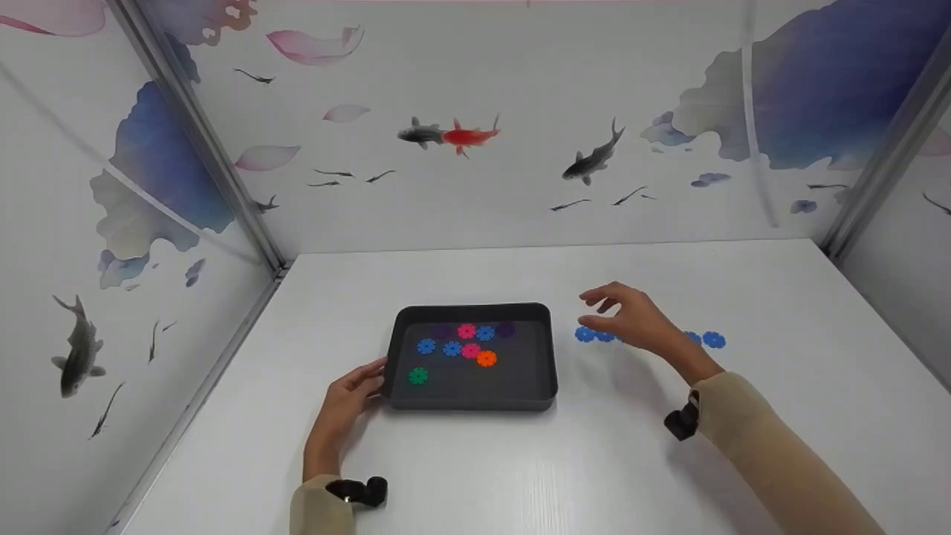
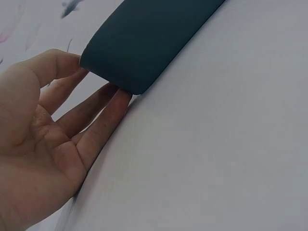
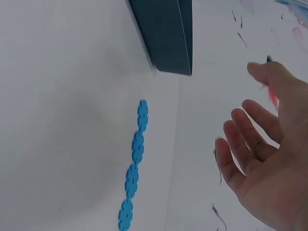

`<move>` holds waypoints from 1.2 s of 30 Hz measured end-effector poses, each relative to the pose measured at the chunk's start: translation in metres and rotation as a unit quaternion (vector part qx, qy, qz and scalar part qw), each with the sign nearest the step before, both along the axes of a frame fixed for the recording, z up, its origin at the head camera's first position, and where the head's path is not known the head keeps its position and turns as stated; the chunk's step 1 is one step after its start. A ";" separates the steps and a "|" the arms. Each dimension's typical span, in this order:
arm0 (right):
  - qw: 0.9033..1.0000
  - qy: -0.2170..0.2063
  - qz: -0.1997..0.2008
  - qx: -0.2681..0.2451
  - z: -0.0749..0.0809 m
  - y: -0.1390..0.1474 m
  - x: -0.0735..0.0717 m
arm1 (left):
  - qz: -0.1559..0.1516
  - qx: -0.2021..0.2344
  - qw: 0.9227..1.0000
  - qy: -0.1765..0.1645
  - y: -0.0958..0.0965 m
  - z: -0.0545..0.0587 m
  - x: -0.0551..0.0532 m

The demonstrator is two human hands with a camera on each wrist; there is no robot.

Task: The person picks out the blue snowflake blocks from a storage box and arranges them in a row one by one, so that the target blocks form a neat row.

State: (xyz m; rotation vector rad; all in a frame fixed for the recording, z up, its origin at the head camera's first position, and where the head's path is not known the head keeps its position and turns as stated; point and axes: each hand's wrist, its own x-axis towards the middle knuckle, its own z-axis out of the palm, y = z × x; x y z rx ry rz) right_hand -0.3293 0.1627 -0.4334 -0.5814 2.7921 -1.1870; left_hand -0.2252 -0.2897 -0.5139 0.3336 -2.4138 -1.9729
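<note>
A dark grey rectangular tray (image 1: pixel 471 406) stands on the white table, with several snowflake-shaped plastic discs lying in it. Among these are a green disc (image 1: pixel 418 376), an orange disc (image 1: pixel 487 359), pink discs (image 1: pixel 466 331), blue discs (image 1: pixel 426 346) and dark purple ones. My left hand (image 1: pixel 351 395) holds the tray's left side, thumb and fingers at its wall in the left wrist view. To the right of the tray, a row of blue discs (image 3: pixel 134 163) lies on the table. Over that row hovers my right hand (image 1: pixel 628 319), fingers spread apart and nothing between them; it hides the row's middle in the head view.
White panels (image 1: pixel 520 208) painted with fish and petals enclose the table (image 1: pixel 594 475) at the back and both sides. Metal corner posts (image 1: pixel 200 141) rise at the back corners. Each wrist carries a small black camera (image 1: pixel 682 417).
</note>
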 end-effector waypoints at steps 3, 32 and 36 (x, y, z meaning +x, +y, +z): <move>1.000 -0.007 0.008 -0.015 0.001 -0.017 0.001 | 0.002 -0.001 1.000 0.000 0.000 0.000 0.000; 0.998 -0.049 0.022 -0.043 -0.017 -0.123 -0.005 | 0.000 0.013 1.000 0.011 -0.001 0.000 0.000; 0.997 -0.057 0.006 -0.043 -0.022 -0.131 -0.008 | 0.001 0.008 1.000 0.005 0.000 0.001 0.000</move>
